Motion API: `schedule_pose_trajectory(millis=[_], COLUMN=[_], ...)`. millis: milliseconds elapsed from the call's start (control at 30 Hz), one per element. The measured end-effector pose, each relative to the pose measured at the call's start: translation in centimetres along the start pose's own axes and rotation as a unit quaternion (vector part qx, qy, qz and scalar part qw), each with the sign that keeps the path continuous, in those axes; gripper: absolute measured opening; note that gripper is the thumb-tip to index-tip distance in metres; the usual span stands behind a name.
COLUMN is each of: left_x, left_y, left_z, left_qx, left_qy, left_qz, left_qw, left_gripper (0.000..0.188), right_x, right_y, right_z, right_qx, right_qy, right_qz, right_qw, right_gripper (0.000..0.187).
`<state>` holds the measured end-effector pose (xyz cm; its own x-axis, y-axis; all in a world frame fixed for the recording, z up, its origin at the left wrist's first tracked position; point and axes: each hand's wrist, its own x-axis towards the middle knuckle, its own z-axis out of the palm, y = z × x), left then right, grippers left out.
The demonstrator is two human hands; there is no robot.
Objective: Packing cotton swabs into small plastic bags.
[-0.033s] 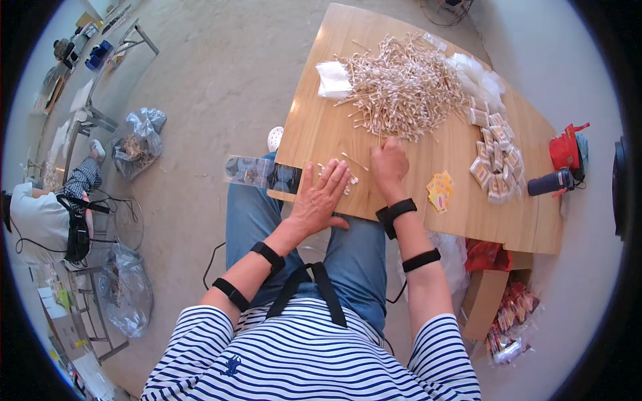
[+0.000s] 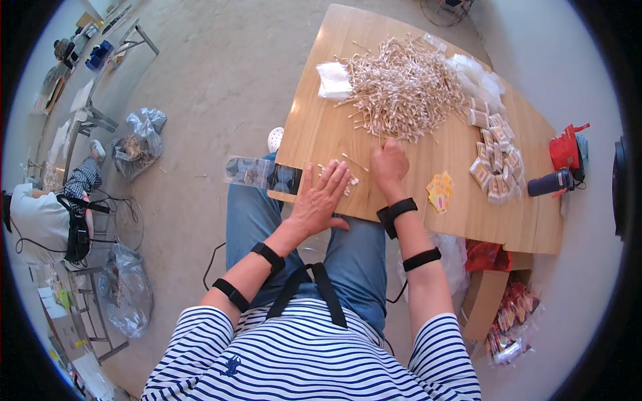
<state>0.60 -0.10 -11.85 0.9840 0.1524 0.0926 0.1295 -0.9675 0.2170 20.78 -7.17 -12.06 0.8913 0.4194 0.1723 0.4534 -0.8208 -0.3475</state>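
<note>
My left hand (image 2: 322, 198) lies flat near the table's front left edge, fingers stretched out. Beneath its fingers is a small group of cotton swabs (image 2: 354, 180), whose white tips stick out on the right side. A lone cotton swab (image 2: 356, 162) lies between my hands. To the right, my right hand (image 2: 390, 162) rests closed on the wood; what its curled fingers hold, if anything, is hidden. Just beyond it spreads a large heap of loose cotton swabs (image 2: 404, 87). Several yellow cards (image 2: 440, 192) lie to the right of my right wrist.
Packed swab bundles (image 2: 496, 160) are piled on the right of the wooden table (image 2: 307, 127). Clear bags (image 2: 478, 80) and a white stack (image 2: 334, 79) flank the heap. A dark bottle (image 2: 550, 182) stands at the right edge. A cardboard box (image 2: 485, 304) is below. Another person (image 2: 41, 220) sits far left.
</note>
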Motion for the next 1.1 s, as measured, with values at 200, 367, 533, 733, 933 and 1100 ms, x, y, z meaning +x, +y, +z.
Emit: schedule_pose_trajectory(millis=[200,367,533,733,933,1100], left_x=[-0.1,-0.1,0.1,0.0,0.0,-0.1], left_y=[-0.1,-0.1,-0.1,0.0,0.0,-0.2], left_z=[-0.2,-0.4,-0.1,0.0,-0.2,-0.1], left_qx=[-0.008,-0.008,-0.006,0.004,0.008,0.009], left_qy=[0.001,-0.003,0.007,0.010,0.002,0.008], left_qz=[-0.002,-0.005,0.002,-0.001,-0.008,-0.002], left_qw=[1.000,1.000,1.000,1.000,1.000,1.000], left_gripper=[0.129,0.128,0.128,0.130,0.130,0.131], right_x=[1.1,-1.2,-2.8,-4.1,-5.8,-3.6], right_y=[1.6,2.3,1.2,-0.1,-0.7,0.1], right_z=[-2.2,-1.2,-0.9,-0.4,-1.0,-0.9], right_qx=[0.074,0.054,0.055,0.134,0.131,0.076], right_qy=[-0.022,-0.046,-0.032,-0.050,-0.077,-0.013], right_qz=[-0.006,-0.132,-0.129,-0.179,-0.210,-0.159], right_qw=[0.997,0.989,0.990,0.973,0.966,0.984], right_gripper=[0.014,0.009,0.006,0.004,0.004,0.005])
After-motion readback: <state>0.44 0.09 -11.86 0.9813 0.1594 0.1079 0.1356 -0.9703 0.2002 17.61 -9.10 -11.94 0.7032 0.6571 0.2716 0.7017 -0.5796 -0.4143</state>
